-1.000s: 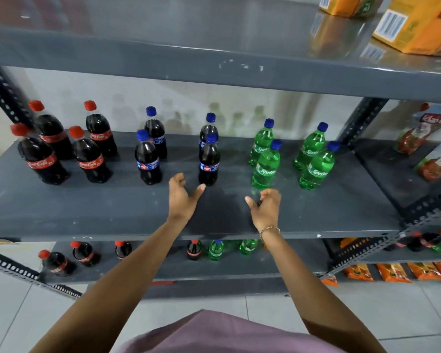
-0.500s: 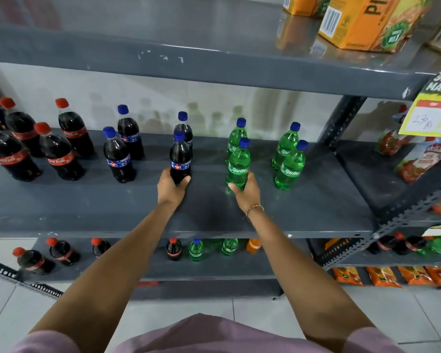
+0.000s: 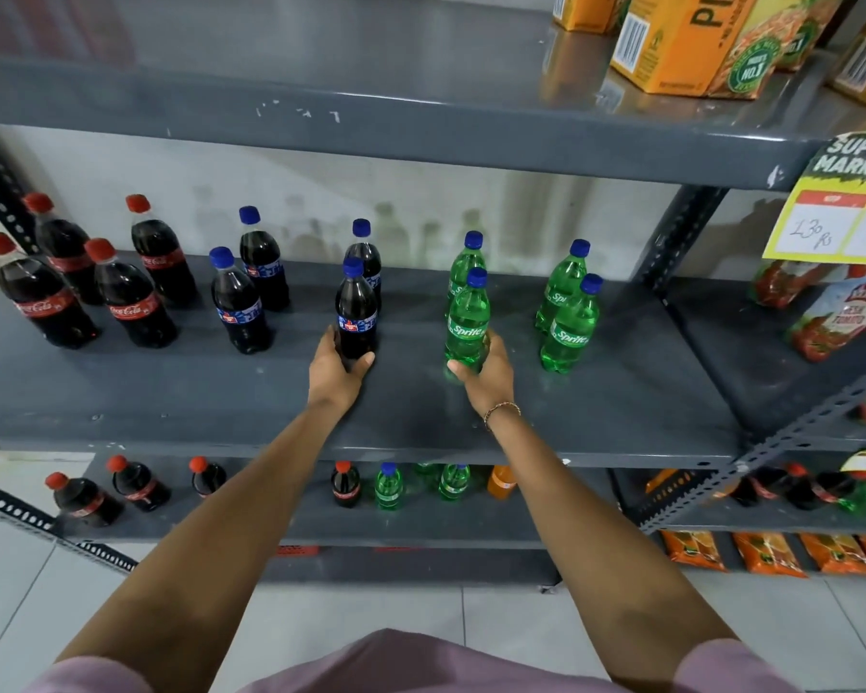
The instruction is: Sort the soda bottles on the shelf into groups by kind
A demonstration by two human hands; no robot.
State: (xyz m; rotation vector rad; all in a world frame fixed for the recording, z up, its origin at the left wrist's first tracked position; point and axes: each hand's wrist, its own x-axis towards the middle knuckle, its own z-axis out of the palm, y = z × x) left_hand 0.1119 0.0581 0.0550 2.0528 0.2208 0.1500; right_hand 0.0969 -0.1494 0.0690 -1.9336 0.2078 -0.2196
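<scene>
On the grey middle shelf (image 3: 171, 392) stand three groups of upright bottles. Several red-capped Coca-Cola bottles (image 3: 131, 297) are at the left. Dark blue-capped cola bottles (image 3: 238, 302) stand in the middle. Green Sprite bottles (image 3: 568, 327) are to the right. My left hand (image 3: 333, 367) is closed around the base of the front blue-capped cola bottle (image 3: 355, 312). My right hand (image 3: 488, 372) grips the lower part of the front Sprite bottle (image 3: 467, 322). Both held bottles stand upright on the shelf.
Orange juice cartons (image 3: 691, 42) sit on the top shelf. A yellow price tag (image 3: 841, 212) hangs at the right, above tomato sauce pouches (image 3: 841, 312). The lower shelf holds more small soda bottles (image 3: 388, 485) and orange snack packs (image 3: 766, 552). Slanted metal braces (image 3: 791, 432) frame the shelf ends.
Both hands went from hovering open over the shelf front to closing on the front cola bottle and the front Sprite bottle. My view shifted right and slightly closer.
</scene>
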